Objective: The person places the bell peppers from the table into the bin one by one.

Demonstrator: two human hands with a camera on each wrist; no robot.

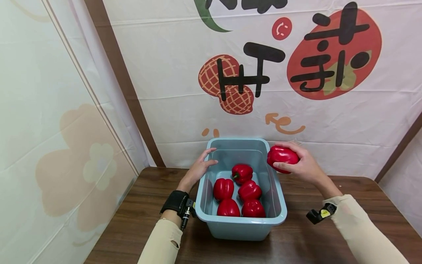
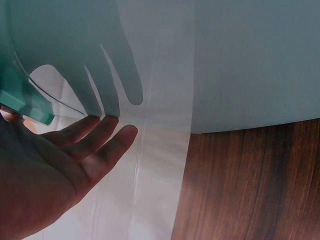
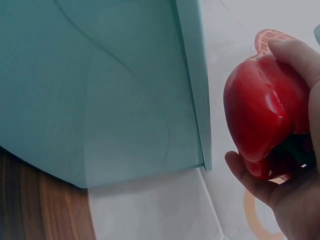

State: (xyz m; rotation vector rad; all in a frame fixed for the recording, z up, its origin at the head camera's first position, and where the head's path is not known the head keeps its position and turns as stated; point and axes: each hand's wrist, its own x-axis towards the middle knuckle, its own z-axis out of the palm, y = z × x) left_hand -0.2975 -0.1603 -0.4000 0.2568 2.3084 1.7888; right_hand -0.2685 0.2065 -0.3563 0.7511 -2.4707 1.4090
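A light blue plastic tub (image 1: 239,228) stands on the wooden table, with several red bell peppers (image 1: 242,173) lying inside it. My right hand (image 1: 301,165) grips another red bell pepper (image 1: 282,155) just outside the tub's far right corner, at rim height. The right wrist view shows that pepper (image 3: 262,115) held by fingers and thumb of the right hand (image 3: 292,197) beside the tub's outer wall (image 3: 100,90). My left hand (image 1: 202,167) rests on the tub's left rim with its fingers straight. In the left wrist view the left hand (image 2: 60,170) lies flat beside the tub wall (image 2: 240,60).
The brown wooden table (image 1: 138,220) extends left and right of the tub. A white printed cloth backdrop (image 1: 184,110) hangs right behind the table's far edge, and a white curtain panel (image 1: 49,128) closes off the left side.
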